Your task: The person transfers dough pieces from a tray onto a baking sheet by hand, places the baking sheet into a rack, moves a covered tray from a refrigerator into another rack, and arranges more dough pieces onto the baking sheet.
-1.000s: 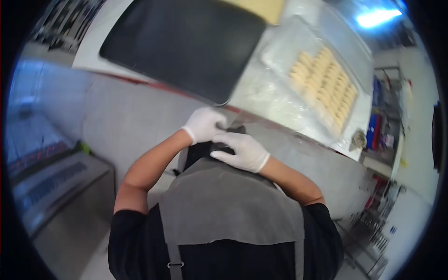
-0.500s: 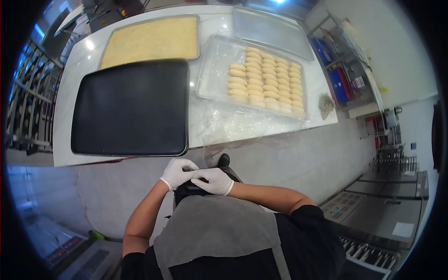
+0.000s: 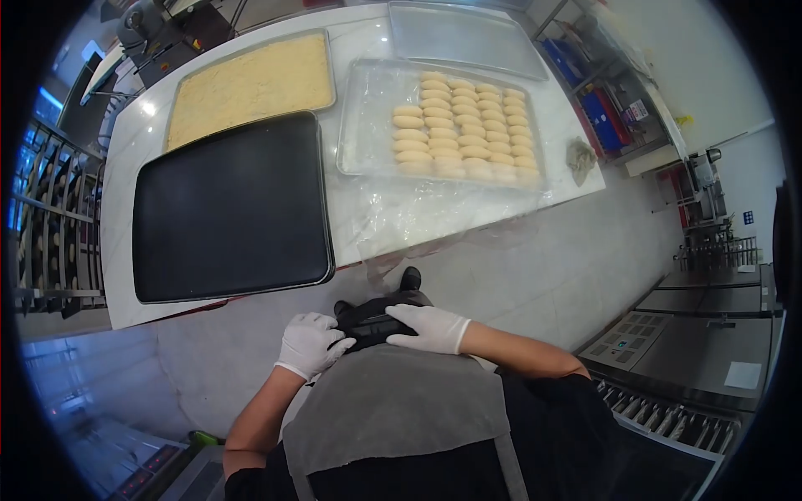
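My left hand (image 3: 312, 343), in a white glove, rests against the left side of a black pouch-like item (image 3: 368, 325) at my waist, fingers curled at its edge. My right hand (image 3: 429, 328), also gloved, lies on the right side of the same item with its fingers spread. The two hands are apart, just above the grey apron (image 3: 397, 405). Beyond them, a black tray (image 3: 230, 213) sits at the table's front left. Rows of pale dough pieces (image 3: 472, 132) lie on a plastic-lined tray (image 3: 365, 121) to its right.
The white table (image 3: 121, 242) also bears a tray of yellow, flat material (image 3: 251, 79), a bare metal tray (image 3: 464, 37) and a crumpled wrap (image 3: 580, 159). Racks stand at the far left and right. Steel equipment (image 3: 693, 351) is at the right.
My hands have moved apart from where they met at my waist, uncovering more of the black item. The view has turned and shifted, so the table sits differently.
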`<state>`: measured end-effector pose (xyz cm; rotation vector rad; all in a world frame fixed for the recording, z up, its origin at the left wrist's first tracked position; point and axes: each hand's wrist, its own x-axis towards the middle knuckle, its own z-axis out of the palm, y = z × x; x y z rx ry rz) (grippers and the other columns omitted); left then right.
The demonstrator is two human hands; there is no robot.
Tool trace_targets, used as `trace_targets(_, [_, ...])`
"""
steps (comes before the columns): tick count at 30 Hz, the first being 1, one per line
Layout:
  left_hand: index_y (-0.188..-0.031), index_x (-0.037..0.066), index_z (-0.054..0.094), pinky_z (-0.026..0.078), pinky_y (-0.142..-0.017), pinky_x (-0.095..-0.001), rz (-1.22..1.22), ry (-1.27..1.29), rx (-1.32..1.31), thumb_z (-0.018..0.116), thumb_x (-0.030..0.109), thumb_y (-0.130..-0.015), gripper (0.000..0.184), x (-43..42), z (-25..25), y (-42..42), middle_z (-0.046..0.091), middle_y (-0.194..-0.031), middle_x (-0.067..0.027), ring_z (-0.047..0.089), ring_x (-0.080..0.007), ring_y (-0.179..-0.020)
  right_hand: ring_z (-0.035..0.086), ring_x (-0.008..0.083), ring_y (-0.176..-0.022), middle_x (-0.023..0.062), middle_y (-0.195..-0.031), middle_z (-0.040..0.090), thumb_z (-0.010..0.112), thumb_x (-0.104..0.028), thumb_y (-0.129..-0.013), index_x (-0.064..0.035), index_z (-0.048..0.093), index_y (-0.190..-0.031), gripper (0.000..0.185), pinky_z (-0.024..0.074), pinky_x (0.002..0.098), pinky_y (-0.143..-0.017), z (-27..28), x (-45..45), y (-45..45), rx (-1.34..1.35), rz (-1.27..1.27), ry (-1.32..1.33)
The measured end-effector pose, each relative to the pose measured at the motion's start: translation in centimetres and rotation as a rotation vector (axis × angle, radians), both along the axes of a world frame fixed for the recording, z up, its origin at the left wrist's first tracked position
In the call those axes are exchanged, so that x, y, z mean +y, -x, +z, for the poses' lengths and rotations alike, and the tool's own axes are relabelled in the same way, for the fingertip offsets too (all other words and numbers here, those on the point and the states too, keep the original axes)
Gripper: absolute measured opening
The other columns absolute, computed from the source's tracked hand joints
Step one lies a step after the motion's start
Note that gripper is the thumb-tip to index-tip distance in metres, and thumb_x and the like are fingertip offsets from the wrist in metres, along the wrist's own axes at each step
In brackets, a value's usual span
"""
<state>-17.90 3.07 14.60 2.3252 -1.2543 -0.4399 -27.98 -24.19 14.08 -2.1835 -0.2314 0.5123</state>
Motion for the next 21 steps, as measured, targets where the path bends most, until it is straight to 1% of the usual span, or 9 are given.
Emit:
trace_targets(3, [-0.080,0.006,0.072,0.051,-0.082,-0.0408,-0.013,-0.032,-0.006,0.075,0.025,-0.083,0.019,-0.7,0.7,-0.2,0.069,-0.102,-0.0081,0.065,-0.0278,-0.095,0.057,0.0426,-0.116,0.0238,-0.133,0.058,0.052,-0.038,-0.102,0.0028,0.043,-0.145,0.060,0.0450,0.0463,-0.102,1.0,-1.6,-0.2,0.090,0.084,-0.062])
trace_targets(4, [-0.079,0.006,0.070,0.051,-0.083,-0.0402,-0.042,0.049,0.102,0.075,0.022,-0.083,0.018,-0.8,0.9,-0.6,0.069,-0.103,-0.0081,0.064,-0.0278,-0.096,0.056,0.0433,-0.117,0.0244,-0.135,0.057,0.052,-0.039,-0.103,0.0034,0.040,-0.148,0.063,0.0440,0.0464,-0.104,1.0,-1.5,-0.5,0.129,0.127,-0.091])
trace_targets(6, [-0.078,0.005,0.066,0.050,-0.085,-0.0390,-0.084,0.223,0.310,0.075,0.018,-0.083,0.017,-1.6,2.3,-0.1,0.068,-0.103,-0.0083,0.064,-0.0279,-0.097,0.056,0.0433,-0.117,0.0244,-0.134,0.057,0.052,-0.040,-0.102,0.0034,0.041,-0.147,0.063,0.0442,0.0466,-0.104,2.2,-1.7,-0.5,0.134,0.162,-0.092])
trace_targets(7, [-0.078,0.005,0.066,0.050,-0.085,-0.0390,-0.071,0.219,0.302,0.075,0.018,-0.083,0.017,-1.4,1.8,-0.1,0.068,-0.103,-0.0083,0.064,-0.0279,-0.097,0.056,0.0433,-0.117,0.0244,-0.132,0.058,0.052,-0.041,-0.102,0.0034,0.041,-0.146,0.064,0.0445,0.0468,-0.103,2.2,-1.3,-1.1,0.138,0.181,-0.084])
trace_targets(10, [-0.079,0.005,0.060,0.048,-0.088,-0.0382,-0.119,0.517,0.782,0.075,0.013,-0.083,0.017,-1.1,-0.7,-0.1,0.068,-0.100,-0.0080,0.063,-0.0273,-0.097,0.056,0.0436,-0.116,0.0244,-0.129,0.058,0.053,-0.042,-0.102,0.0030,0.042,-0.145,0.064,0.0451,0.0471,-0.102,2.2,-0.8,-2.1,0.135,0.228,-0.064])
trace_targets(15, [-0.086,0.005,0.059,0.047,-0.090,-0.0382,-0.104,0.509,0.831,0.073,0.013,-0.085,0.016,-1.0,-0.8,0.5,0.067,-0.103,-0.0090,0.061,-0.0260,-0.099,0.058,0.0441,-0.114,0.0238,-0.125,0.060,0.052,-0.048,-0.101,0.0008,0.046,-0.141,0.063,0.0465,0.0484,-0.099,2.5,-0.7,-2.3,0.125,0.253,0.043])
trace_targets(18, [-0.091,0.004,0.059,0.047,-0.090,-0.0364,-0.090,0.447,0.632,0.074,0.010,-0.083,0.017,-1.8,1.6,1.3,0.065,-0.109,-0.0105,0.061,-0.0251,-0.099,0.059,0.0439,-0.112,0.0230,-0.123,0.060,0.051,-0.051,-0.100,-0.0007,0.046,-0.141,0.065,0.0472,0.0492,-0.098,2.6,-0.6,-1.8,0.098,0.221,0.093])
trace_targets(19, [-0.091,0.004,0.059,0.047,-0.090,-0.0364,-0.090,0.449,0.635,0.074,0.010,-0.083,0.017,-1.8,1.8,1.6,0.065,-0.109,-0.0105,0.061,-0.0251,-0.099,0.060,0.0436,-0.111,0.0225,-0.123,0.061,0.051,-0.053,-0.099,-0.0015,0.046,-0.141,0.066,0.0474,0.0495,-0.097,2.1,-0.2,-1.6,0.066,0.187,0.100])
trace_targets(21, [-0.098,0.004,0.061,0.047,-0.090,-0.0351,0.087,0.634,1.036,0.074,0.007,-0.083,0.020,-2.0,2.2,2.5,0.064,-0.114,-0.0116,0.061,-0.0252,-0.099,0.060,0.0434,-0.110,0.0221,-0.123,0.061,0.051,-0.055,-0.099,-0.0023,0.046,-0.142,0.068,0.0477,0.0499,-0.096,2.1,-0.2,-1.5,0.038,0.158,0.103])
